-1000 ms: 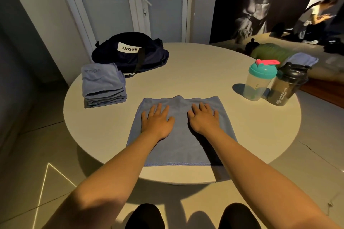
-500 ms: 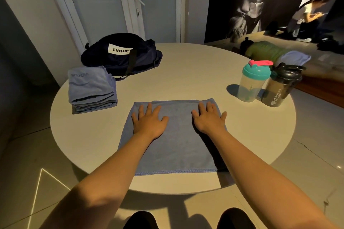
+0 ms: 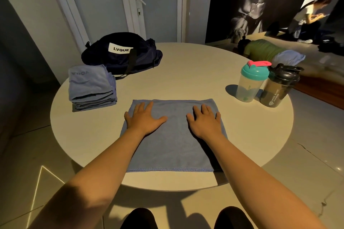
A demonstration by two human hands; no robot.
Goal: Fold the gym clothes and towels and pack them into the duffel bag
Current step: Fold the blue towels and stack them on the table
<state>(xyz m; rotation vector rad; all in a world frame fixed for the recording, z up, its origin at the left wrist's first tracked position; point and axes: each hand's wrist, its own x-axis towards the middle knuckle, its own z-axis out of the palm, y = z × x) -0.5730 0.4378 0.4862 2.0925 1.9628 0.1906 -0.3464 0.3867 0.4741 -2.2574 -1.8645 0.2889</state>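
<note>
A blue towel [image 3: 175, 147] lies folded flat on the round cream table [image 3: 186, 72], close to its front edge. My left hand [image 3: 143, 120] presses flat on the towel's left part with fingers spread. My right hand [image 3: 205, 122] presses flat on its right part. To the left stands a stack of folded blue towels [image 3: 91, 87]. Behind that stack sits the dark navy duffel bag [image 3: 122, 54] with a white label, and it looks closed.
Two shaker bottles stand at the table's right: a clear one with a teal lid [image 3: 251, 82] and a dark one [image 3: 279, 87]. Beyond them, green and blue clothes [image 3: 270, 52] lie on a low ledge. A person [image 3: 309, 16] crouches far right.
My two hands have slid apart across the towel, the left one leftward and the right one rightward. The towel stays flat in its place.
</note>
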